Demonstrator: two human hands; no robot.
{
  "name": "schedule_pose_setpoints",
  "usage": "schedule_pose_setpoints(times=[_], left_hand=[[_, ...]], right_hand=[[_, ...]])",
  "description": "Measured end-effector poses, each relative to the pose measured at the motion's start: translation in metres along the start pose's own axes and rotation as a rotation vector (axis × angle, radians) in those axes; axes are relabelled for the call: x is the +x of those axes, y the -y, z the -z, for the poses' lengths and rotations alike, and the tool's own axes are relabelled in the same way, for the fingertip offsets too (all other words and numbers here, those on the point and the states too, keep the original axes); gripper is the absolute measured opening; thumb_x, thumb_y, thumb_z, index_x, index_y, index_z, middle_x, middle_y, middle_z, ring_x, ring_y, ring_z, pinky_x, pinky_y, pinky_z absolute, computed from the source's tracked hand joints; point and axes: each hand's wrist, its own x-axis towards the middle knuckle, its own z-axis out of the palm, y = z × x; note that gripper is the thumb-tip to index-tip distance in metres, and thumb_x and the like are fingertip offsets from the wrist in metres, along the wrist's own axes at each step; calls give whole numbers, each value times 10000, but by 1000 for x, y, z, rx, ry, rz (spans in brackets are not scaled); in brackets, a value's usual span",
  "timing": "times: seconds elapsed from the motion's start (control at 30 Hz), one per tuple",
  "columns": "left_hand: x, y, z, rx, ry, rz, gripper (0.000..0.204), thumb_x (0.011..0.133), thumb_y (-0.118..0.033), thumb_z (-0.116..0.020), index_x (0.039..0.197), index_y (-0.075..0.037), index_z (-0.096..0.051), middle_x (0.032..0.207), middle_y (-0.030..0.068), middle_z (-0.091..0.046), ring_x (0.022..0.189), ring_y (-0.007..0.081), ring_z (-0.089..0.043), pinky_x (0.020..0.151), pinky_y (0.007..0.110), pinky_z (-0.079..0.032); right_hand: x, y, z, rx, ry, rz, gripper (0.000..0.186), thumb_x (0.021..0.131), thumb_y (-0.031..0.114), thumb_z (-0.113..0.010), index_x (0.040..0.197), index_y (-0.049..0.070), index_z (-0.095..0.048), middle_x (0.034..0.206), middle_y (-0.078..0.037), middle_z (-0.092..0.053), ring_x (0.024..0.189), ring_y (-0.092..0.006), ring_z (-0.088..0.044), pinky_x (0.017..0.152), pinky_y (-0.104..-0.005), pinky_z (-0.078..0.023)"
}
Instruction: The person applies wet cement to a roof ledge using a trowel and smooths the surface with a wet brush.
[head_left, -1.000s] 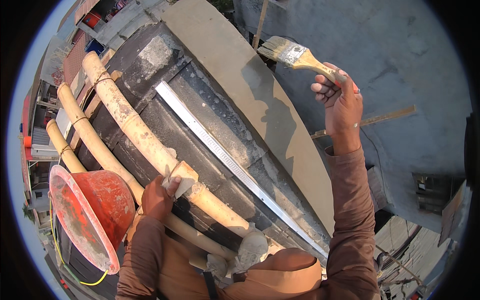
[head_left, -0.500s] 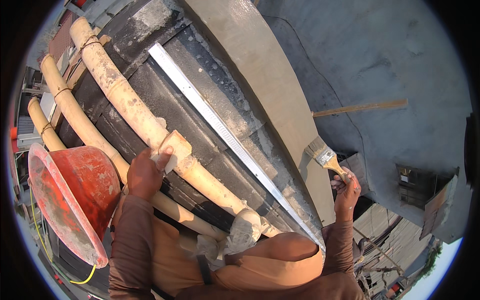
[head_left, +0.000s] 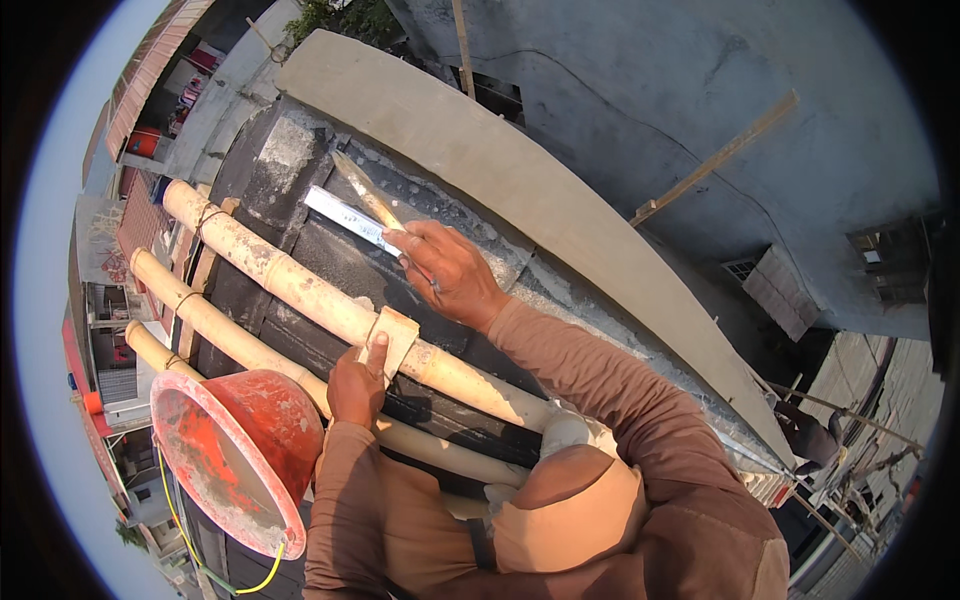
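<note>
My right hand (head_left: 447,272) is closed around the handle of a paintbrush (head_left: 368,190), which shows edge-on with its bristles pointing to the far left. Just beneath this hand runs a long silvery metal straightedge (head_left: 345,215), mostly hidden by my hand and arm. With thumb and fingers, my left hand (head_left: 357,388) grips a pale yellow block that looks like a sponge (head_left: 392,342). It rests against the nearest thick bamboo pole (head_left: 280,280).
A red bucket (head_left: 265,430), grey inside, tilts at my left beside more bamboo poles (head_left: 215,320). Beyond the dark roofing surface (head_left: 335,270) curves a smooth plastered ledge (head_left: 520,170). A wooden stick (head_left: 715,160) juts out past it near a grey wall (head_left: 640,70).
My right hand has swung with the brush from beside the ledge at the right to above the straightedge. My left hand still grips the sponge. The whole view has shifted.
</note>
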Motion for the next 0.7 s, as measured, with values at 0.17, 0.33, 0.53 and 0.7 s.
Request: schedule_pose_setpoints(times=[0.17, 0.33, 0.53, 0.7], left_hand=[[3, 6, -4, 12, 32, -30, 806, 981, -706, -489, 1082, 56, -733, 983, 356, -685, 987, 548, -640, 872, 541, -499], [2, 18, 1, 22, 33, -43, 800, 991, -683, -499, 1084, 80, -718, 973, 361, -683, 1000, 545, -640, 877, 533, -500], [0, 23, -3, 8, 17, -31, 804, 1004, -658, -501, 1101, 116, -696, 1028, 378, -675, 1034, 541, -636, 892, 521, -503], [5, 13, -5, 5, 33, -60, 802, 1020, -648, -472, 1104, 118, -695, 1020, 383, -672, 1024, 547, -635, 891, 534, -493]], right_hand=[[14, -31, -23, -164, -143, 2, 520, 843, 32, -751, 1336, 113, -610, 1145, -101, -643, 925, -298, -626, 855, -414, -509], [-127, -11, 65, -311, -110, -213, 526, 820, 0, -746, 1330, 79, -646, 1219, -132, -674, 955, -298, -628, 877, -410, -470], [-268, 50, 143, -349, -1, -443, 463, 834, -13, -703, 1293, 40, -669, 1213, -180, -677, 954, -337, -625, 897, -439, -484], [-142, 25, 69, -179, -43, -153, 515, 833, 53, -773, 1333, 93, -657, 1221, -122, -664, 966, -289, -624, 885, -405, -481]])
